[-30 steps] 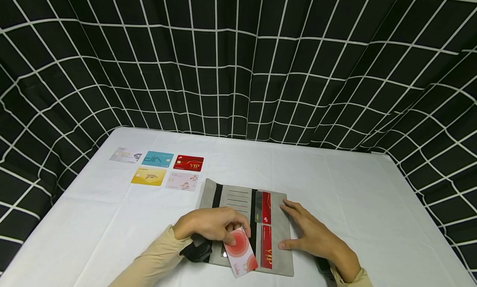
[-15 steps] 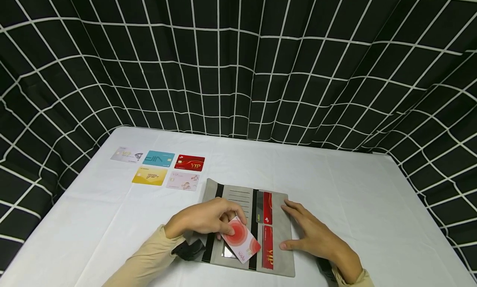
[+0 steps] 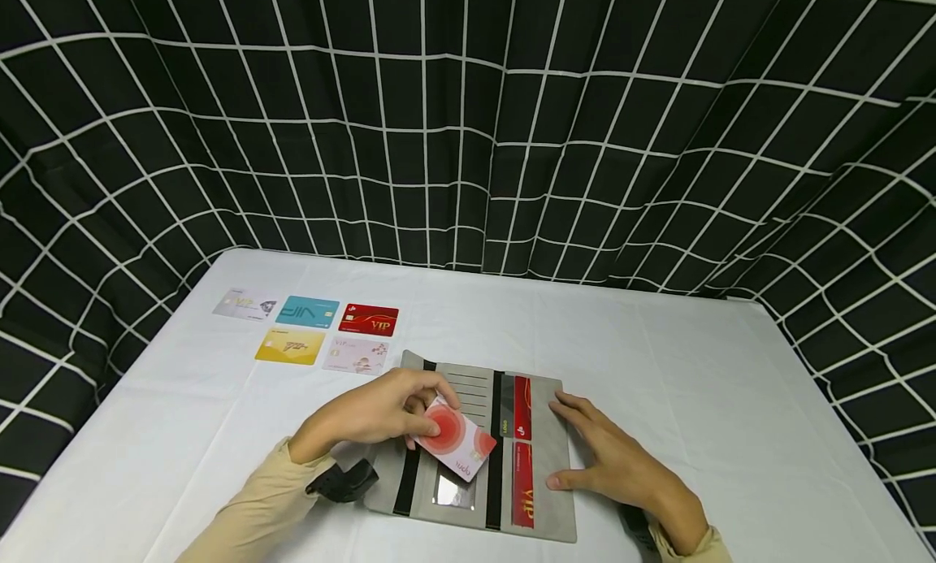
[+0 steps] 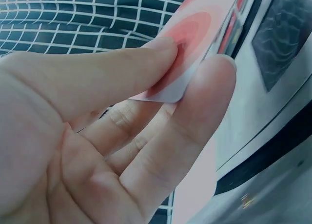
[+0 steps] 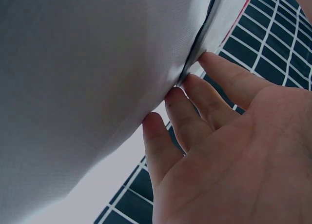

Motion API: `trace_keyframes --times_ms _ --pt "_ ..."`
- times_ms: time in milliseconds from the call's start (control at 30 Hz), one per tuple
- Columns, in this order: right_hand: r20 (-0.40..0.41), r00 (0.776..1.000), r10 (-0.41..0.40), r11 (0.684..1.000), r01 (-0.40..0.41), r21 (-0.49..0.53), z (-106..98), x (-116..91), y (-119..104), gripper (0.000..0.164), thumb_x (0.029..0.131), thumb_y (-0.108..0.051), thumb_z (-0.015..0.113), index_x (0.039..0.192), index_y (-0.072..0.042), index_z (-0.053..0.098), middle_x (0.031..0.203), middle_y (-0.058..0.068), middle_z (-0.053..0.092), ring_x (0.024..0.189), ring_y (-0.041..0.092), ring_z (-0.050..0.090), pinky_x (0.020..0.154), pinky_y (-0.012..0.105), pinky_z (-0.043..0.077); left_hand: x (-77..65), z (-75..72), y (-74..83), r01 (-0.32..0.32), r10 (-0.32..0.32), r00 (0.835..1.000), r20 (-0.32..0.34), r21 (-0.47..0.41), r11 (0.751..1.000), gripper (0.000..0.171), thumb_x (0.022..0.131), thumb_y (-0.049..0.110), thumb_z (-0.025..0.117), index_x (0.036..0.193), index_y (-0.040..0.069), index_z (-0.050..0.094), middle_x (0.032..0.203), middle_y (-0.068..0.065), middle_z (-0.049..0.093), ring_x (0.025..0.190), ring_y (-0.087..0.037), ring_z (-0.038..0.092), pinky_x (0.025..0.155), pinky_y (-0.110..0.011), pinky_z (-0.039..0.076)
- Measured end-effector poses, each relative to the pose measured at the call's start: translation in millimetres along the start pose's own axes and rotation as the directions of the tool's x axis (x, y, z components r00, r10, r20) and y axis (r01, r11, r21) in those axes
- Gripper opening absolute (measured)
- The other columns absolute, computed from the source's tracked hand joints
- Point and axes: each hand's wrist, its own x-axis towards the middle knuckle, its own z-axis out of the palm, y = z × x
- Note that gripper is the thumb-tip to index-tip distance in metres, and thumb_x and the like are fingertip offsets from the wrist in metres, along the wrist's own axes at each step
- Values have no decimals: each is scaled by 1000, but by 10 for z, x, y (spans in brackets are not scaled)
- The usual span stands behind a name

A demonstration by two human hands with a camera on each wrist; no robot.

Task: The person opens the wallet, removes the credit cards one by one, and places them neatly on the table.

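My left hand [image 3: 369, 413] pinches a white card with red circles [image 3: 455, 441] between thumb and fingers. The card hangs tilted over the middle of an opened grey wallet [image 3: 554, 510]. In the left wrist view, the thumb lies across the printed face of the card [image 4: 192, 46]. Below the card in the head view, a clear window pocket [image 3: 455, 494] shows. The wallet's right side holds a dark LOGO card [image 3: 507, 404], a red card [image 3: 522, 409] and a red VIP card [image 3: 522, 482]. My right hand [image 3: 621, 457], fingers spread, rests on the wallet's right edge.
Several cards lie at the back left of the white-covered table [image 3: 658, 368]: silver [image 3: 241, 305], teal [image 3: 308, 312], red [image 3: 370, 320], yellow [image 3: 291, 347] and pink [image 3: 357, 356]. Black curtain with a white grid [image 3: 468, 140] surrounds the table's far side.
My left hand has moved left and a little away from the wallet's near edge, carrying the card, which has turned from steep to slanting rightward. More of the window pocket shows. My right hand stays put.
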Motion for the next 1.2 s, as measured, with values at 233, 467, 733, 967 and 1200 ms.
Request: trace_keyframes --times_ms 233,467,733,967,1200 --pt "2 1000 13 1000 -13 4 7 3 3 102 69 -61 81 148 -8 44 158 13 34 143 42 35 107 64 37 -102 -164 14 7 -8 998 -58 -23 1000 28 88 3 70 114 12 64 76 -2 61 60 -15 60 61 -33 56" --pt "-3 1000 -10 1000 10 -13 -2 -8 11 100 70 -61 80 148 -8 44 157 12 35 142 42 37 105 64 38 -192 -320 1 -26 28 992 -121 22 999 30 89 5 70 117 10 63 75 -2 63 62 -15 61 68 -28 53" --pt "-4 1000 -8 1000 8 -11 -4 -2 10 101 70 -62 80 148 -8 44 157 13 35 142 42 37 106 63 38 -229 -438 -39 -7 7 985 -171 0 1000 28 91 3 68 118 7 65 88 -7 70 66 -18 64 65 -32 57" --pt "-5 1000 -11 1000 11 -7 -8 -1 0 102 70 -61 80 148 -8 44 157 13 35 142 43 37 105 64 39 -265 -517 -62 9 -9 973 -232 1 1000 26 93 1 64 119 7 65 96 -11 69 76 -22 64 65 -38 59" --pt "4 1000 3 1000 -3 4 2 7 1 102 69 -61 81 148 -8 43 157 13 34 143 42 36 106 64 38 -354 -647 -92 34 -21 951 -308 36 999 28 94 2 62 122 4 62 96 -12 68 77 -30 65 64 -38 58"
